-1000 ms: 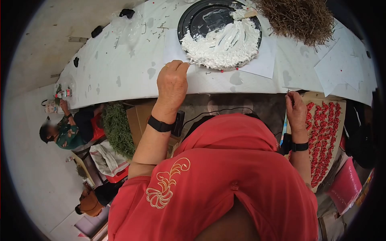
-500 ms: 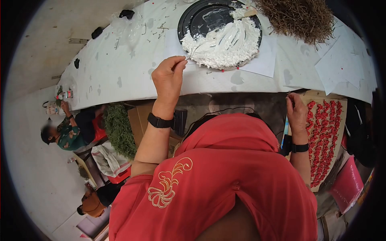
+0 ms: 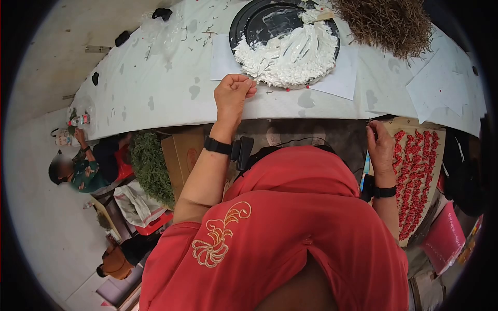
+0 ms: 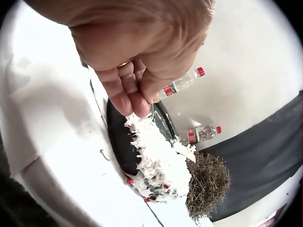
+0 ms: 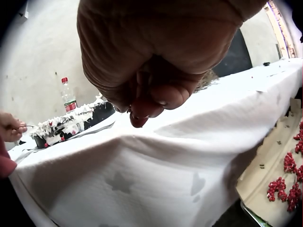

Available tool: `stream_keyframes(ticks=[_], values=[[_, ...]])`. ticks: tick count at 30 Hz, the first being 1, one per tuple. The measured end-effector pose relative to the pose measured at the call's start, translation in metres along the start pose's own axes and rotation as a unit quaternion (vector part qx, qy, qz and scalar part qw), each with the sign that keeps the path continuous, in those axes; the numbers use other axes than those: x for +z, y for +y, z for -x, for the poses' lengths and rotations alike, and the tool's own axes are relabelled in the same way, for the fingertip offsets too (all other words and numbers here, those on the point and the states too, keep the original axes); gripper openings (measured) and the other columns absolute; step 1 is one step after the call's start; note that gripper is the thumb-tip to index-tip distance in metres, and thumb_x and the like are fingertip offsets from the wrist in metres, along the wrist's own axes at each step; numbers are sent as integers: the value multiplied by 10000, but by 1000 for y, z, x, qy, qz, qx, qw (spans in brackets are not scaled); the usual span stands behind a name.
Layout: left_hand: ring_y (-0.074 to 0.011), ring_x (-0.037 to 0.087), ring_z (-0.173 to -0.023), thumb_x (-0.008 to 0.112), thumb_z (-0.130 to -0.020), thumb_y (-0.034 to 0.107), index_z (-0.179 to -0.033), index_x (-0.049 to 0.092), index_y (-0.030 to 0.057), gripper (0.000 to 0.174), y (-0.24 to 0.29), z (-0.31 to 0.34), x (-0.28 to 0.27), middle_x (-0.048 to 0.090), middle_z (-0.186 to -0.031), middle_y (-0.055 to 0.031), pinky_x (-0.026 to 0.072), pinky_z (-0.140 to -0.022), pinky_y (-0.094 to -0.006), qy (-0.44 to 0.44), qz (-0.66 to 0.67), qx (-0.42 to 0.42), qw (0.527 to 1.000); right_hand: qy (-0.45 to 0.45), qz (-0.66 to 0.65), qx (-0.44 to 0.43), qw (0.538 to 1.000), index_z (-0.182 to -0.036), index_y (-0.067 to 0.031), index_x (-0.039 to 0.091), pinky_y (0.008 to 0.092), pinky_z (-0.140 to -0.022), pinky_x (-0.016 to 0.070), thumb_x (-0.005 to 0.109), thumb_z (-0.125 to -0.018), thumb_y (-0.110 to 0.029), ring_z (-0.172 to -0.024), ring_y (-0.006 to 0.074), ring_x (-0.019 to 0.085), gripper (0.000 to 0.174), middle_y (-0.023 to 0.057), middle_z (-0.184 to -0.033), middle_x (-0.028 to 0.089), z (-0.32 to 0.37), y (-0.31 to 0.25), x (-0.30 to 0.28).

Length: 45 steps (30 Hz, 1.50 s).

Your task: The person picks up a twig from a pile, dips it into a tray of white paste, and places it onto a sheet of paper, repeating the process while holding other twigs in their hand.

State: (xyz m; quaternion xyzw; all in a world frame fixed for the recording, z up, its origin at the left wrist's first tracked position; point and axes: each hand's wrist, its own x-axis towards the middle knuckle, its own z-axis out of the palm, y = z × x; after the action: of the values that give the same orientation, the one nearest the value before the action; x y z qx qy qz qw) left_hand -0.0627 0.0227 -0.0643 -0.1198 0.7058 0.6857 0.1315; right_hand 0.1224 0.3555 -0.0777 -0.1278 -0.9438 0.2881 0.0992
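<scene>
My left hand (image 3: 233, 98) pinches a thin stem (image 4: 152, 111) between thumb and fingertips. The stem reaches to the edge of thick white paste (image 3: 290, 59), which covers much of a round black tray (image 3: 259, 26) on the table. Small red berries (image 4: 129, 181) stick at the tray's near side. My right hand (image 3: 381, 147) is at the table's front edge, beside a board of red berry clusters (image 3: 417, 176). Its fingers are curled with the tips close to the thumb (image 5: 142, 106); I cannot tell whether anything is between them.
A pile of brown stems (image 3: 386, 26) lies right of the tray, near white paper sheets (image 3: 438, 85). Plastic bottles (image 4: 203, 134) stand behind the tray. Green sprigs (image 3: 151, 166) and a cardboard box (image 3: 181, 155) sit below the table's left side. A seated person (image 3: 85, 173) is farther left.
My left hand first drew slightly left from the tray's edge, then moved right with the stem to the paste. My right hand has hardly moved.
</scene>
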Motion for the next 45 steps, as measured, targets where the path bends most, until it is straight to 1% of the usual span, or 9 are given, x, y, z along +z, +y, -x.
stream_keyframes(ticks=[6, 9, 13, 17, 26, 30, 38, 42, 45], values=[[-174, 647, -680, 635, -831, -9, -878, 609, -7, 53, 23, 14, -2, 666, -812, -101, 526, -626, -256, -2, -96, 146, 985, 0, 4, -2, 1000, -954, -57, 598, 382, -635, 505, 622, -840, -86, -754, 344, 629, 120, 151, -832, 640, -1, 2, 2], [-221, 647, -696, 645, -797, -23, -835, 638, 31, 66, 38, 20, -6, 666, -835, -102, 513, -632, -272, 45, -441, 397, 803, -2, 8, 0, 1000, -953, -57, 598, 378, -635, 505, 622, -839, -84, -751, 341, 630, 119, 147, -834, 640, 0, 0, 0], [-304, 585, -728, 610, -680, -52, -797, 629, 36, 148, 40, 14, -7, 608, -798, -106, 480, -620, -345, 18, -505, 464, 728, 0, 9, 2, 1000, -954, -55, 598, 373, -638, 505, 623, -838, -78, -754, 335, 630, 121, 144, -840, 639, 2, -3, 1], [-276, 555, -726, 564, -634, -55, -741, 606, 41, 149, 34, 5, -5, 564, -771, -89, 453, -606, -349, -34, -560, 466, 684, 0, 6, 10, 1000, -967, -42, 600, 358, -642, 507, 623, -842, -72, -753, 319, 637, 131, 149, -844, 641, 8, -6, 1], [-260, 539, -705, 568, -627, -46, -718, 590, 42, 128, 46, -1, -5, 539, -770, -84, 442, -602, -352, -82, -563, 509, 646, 22, 12, 44, 999, -964, -46, 608, 361, -660, 509, 621, -835, -59, -771, 331, 630, 130, 149, -865, 639, 28, -14, 4], [-253, 546, -716, 600, -646, -30, -747, 612, 41, 124, 46, -4, -9, 551, -795, -81, 451, -627, -336, -18, -488, 574, 657, 28, 12, 56, 998, -971, -24, 607, 336, -653, 507, 625, -841, -58, -754, 307, 640, 136, 153, -845, 639, 37, -26, 5], [-222, 582, -701, 680, -701, -57, -785, 644, 52, 142, 29, -4, -23, 580, -768, -78, 472, -622, -300, 32, -452, 524, 721, 19, 14, 67, 997, -970, -15, 609, 343, -660, 502, 626, -835, -41, -770, 317, 638, 139, 161, -845, 634, 67, -31, 12], [-177, 593, -700, 672, -738, -71, -831, 650, 33, 141, 53, 8, -13, 596, -781, -54, 476, -636, -261, 64, -309, 452, 834, 15, -16, 59, 998, -966, -15, 610, 353, -668, 501, 627, -830, -40, -779, 327, 635, 140, 165, -850, 634, 57, -21, 7], [-136, 605, -713, 680, -799, -18, -867, 652, 11, 79, 54, 15, 15, 631, -827, -52, 488, -680, -233, 10, -24, 200, 979, 18, -17, 60, 998, -966, -15, 609, 357, -668, 500, 627, -826, -40, -778, 331, 633, 143, 166, -850, 633, 54, -6, -9]])
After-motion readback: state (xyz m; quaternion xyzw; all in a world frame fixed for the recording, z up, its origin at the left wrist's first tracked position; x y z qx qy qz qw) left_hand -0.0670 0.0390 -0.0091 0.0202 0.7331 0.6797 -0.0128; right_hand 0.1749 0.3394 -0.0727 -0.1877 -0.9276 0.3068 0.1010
